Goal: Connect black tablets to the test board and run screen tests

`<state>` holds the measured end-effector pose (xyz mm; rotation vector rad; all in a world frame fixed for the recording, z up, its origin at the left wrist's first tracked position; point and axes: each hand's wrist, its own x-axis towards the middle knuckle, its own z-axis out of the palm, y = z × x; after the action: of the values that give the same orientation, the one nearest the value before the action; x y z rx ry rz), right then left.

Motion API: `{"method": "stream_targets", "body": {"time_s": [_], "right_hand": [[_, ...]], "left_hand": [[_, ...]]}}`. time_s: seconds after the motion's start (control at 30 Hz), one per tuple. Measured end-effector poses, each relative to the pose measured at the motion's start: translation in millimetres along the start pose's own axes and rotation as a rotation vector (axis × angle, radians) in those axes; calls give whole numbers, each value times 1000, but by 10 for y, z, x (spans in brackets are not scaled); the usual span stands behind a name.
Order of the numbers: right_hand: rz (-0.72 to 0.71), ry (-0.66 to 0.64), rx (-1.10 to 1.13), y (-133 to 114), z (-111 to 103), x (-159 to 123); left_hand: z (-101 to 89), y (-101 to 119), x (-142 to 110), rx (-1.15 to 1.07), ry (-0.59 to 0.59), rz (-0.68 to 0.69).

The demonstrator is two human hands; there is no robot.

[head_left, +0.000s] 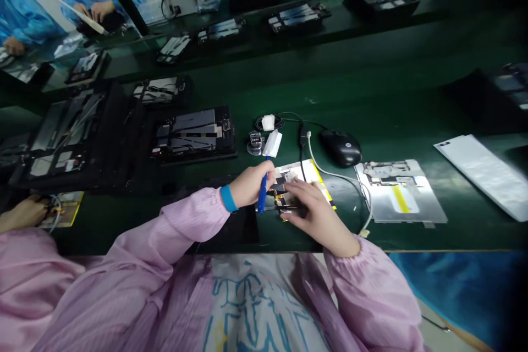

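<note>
My left hand, with a blue band at the wrist, is closed around a blue pen held nearly upright, its lower end down by the board. Below and to the right lies a flat battery with yellow edges, a small circuit board and flex cables on it. My right hand rests over this assembly, fingers stretched out and thumb apart; its fingertips touch the board's parts. What lies under the palm is hidden. A black cable runs down to the assembly, and a white cable curves past my right hand.
A black mouse, a tally counter and a silver plate lie near. A white panel is at the right. Opened tablets stand in black trays at the left. A co-worker's hand works at far left; others sit opposite.
</note>
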<state>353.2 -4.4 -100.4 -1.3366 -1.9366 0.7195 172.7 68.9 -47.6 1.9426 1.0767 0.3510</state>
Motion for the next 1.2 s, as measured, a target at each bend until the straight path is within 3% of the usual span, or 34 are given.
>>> {"method": "stream_targets", "body": {"time_s": [0.1, 0.23, 0.53, 0.83, 1.2], "right_hand": [[-68, -79, -246, 43, 34, -52], [-38, -27, -379, -3, 124, -53], [-27, 14, -372, -10, 127, -54], [-48, -5, -348, 22, 98, -42], [-46, -4, -320, 38, 97, -41]], "left_hand": [[16, -56, -15, 178, 13, -12], [62, -95, -6, 407, 43, -43], [-43, -116, 53, 464, -89, -46], [-108, -78, 74, 318, -120, -41], [-44, -155, 60, 472, -139, -15]]}}
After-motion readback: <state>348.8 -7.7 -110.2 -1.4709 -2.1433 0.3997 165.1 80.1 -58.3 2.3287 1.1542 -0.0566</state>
